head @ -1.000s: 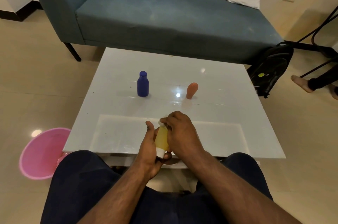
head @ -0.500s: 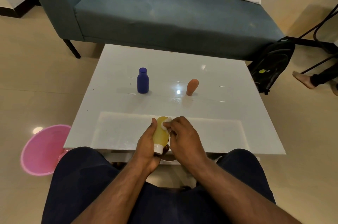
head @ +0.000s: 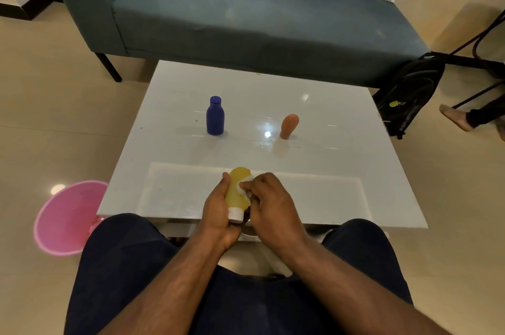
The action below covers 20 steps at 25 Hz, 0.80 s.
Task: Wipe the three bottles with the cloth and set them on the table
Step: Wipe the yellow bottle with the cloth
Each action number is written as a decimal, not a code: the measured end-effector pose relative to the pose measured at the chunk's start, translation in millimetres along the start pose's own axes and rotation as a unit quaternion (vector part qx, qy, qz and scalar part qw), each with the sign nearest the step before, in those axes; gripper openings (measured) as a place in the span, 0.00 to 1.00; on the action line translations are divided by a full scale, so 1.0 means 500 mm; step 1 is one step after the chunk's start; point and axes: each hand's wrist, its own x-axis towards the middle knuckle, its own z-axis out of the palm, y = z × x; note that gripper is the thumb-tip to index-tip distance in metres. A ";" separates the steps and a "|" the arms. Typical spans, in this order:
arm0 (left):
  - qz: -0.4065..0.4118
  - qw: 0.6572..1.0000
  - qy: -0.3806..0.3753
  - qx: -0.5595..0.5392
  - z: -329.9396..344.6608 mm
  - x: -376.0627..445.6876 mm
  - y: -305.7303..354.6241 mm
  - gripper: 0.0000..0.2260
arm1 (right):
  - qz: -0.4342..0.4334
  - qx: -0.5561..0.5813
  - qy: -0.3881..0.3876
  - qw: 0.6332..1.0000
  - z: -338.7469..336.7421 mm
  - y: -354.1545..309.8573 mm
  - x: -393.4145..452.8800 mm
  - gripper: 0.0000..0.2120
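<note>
Yellow bottle (head: 237, 192) is gripped by the left hand (head: 218, 214) over the surface's (head: 169, 127) near edge; white cloth (head: 245, 186) is pinched against it by the right hand (head: 273, 206).

Honestly not much for you to read here. Only marking is a yellow-green logo on the black backpack (head: 407, 101) at about 2 o'clock, and its lettering's too small to read.
</note>
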 end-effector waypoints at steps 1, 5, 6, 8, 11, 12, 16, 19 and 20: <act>-0.003 1.000 -0.005 -0.022 -0.002 0.003 0.002 0.25 | -0.018 0.002 -0.013 1.000 0.004 -0.015 -0.025 0.15; -0.002 0.999 -0.040 -0.037 0.000 0.002 0.005 0.19 | -0.025 -0.004 -0.031 0.999 -0.008 -0.011 -0.014 0.13; -0.002 0.998 -0.051 -0.024 0.004 -0.001 0.004 0.18 | -0.004 -0.011 -0.021 1.000 -0.009 0.000 0.007 0.12; -0.003 0.998 -0.056 0.002 0.009 -0.007 0.005 0.18 | 0.028 -0.030 -0.003 0.999 -0.013 0.014 0.041 0.11; -0.011 0.998 -0.059 -0.017 0.006 -0.009 0.004 0.21 | -0.002 -0.064 -0.017 0.998 0.002 -0.003 0.026 0.11; -0.015 0.997 -0.067 -0.025 0.002 -0.008 0.003 0.24 | -0.033 -0.081 -0.036 0.995 0.008 -0.016 0.009 0.12; -0.014 0.997 -0.060 0.037 0.008 -0.013 -0.004 0.32 | -0.041 -0.105 -0.040 0.993 0.001 -0.012 0.034 0.12; -0.001 0.994 -0.027 0.110 0.010 -0.011 -0.008 0.36 | 0.034 -0.086 -0.030 0.995 -0.019 0.022 0.090 0.12; 0.001 0.993 -0.029 0.113 0.009 -0.013 -0.008 0.36 | 0.036 -0.087 -0.033 0.995 -0.019 0.021 0.087 0.12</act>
